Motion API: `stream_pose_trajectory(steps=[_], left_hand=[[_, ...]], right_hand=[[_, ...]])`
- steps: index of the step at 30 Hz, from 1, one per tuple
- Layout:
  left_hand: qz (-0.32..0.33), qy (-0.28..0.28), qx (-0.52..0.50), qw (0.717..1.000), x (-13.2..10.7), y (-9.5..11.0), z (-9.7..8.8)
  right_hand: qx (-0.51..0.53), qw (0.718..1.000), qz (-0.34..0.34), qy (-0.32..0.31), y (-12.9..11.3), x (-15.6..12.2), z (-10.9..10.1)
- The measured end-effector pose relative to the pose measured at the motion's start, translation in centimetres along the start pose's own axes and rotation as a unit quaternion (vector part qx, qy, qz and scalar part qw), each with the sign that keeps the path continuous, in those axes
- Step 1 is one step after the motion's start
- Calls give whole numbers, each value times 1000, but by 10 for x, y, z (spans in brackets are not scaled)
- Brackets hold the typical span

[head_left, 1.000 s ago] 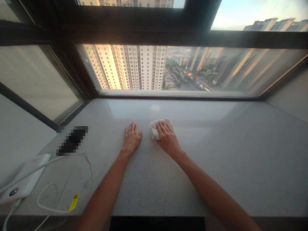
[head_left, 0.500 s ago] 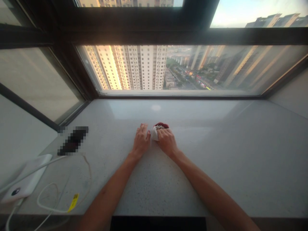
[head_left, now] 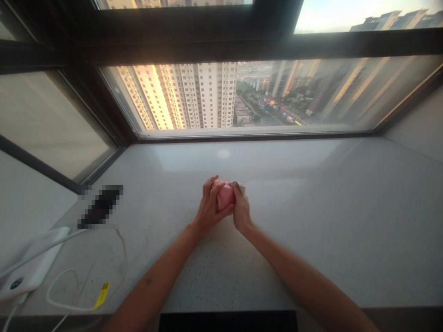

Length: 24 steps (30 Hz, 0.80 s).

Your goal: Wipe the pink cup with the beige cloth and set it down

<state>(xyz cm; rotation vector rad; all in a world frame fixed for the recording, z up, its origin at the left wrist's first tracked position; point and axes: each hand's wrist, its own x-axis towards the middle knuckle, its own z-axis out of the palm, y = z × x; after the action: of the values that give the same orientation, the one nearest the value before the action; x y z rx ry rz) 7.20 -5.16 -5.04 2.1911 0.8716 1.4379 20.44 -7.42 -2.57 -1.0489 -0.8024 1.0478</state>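
Note:
Over the middle of the sill, a small rounded pink object is held between my two hands; its exact kind I cannot make out. Curled around its left side and underneath is my left hand, fingers over the top and thumb below. A crumpled white cloth or tissue is pinched in my right hand, pressed against the pink object's right side. My right fingers are partly hidden behind the cloth and the object.
The pale speckled sill runs up to a dark-framed window. On the left lie a pixelated dark object, a white device and a white cable with a yellow tag. A black edge shows at the bottom.
My left hand has gone from lying beside the object to gripping its left side. The pink object has turned, showing more of its rounded surface, and my right hand with the cloth has rotated.

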Motion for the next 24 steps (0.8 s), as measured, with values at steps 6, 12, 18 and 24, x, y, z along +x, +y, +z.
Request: stream_pose_trajectory(steps=[6, 12, 18, 24], left_hand=[[-153, 50, -156, 975, -6, 19, 11], [52, 11, -49, 997, -1, 15, -4], [-160, 0, -274, 948, -4, 23, 4], [35, 41, -81, 995, -2, 20, -6]], right_hand=[[-36, 998, 50, 3, 0, -8, -1], [47, 998, 43, -23, -3, -8, -2], [-36, 997, 31, -53, -12, -22, -2], [-9, 999, 7, -30, -12, -21, -3]])
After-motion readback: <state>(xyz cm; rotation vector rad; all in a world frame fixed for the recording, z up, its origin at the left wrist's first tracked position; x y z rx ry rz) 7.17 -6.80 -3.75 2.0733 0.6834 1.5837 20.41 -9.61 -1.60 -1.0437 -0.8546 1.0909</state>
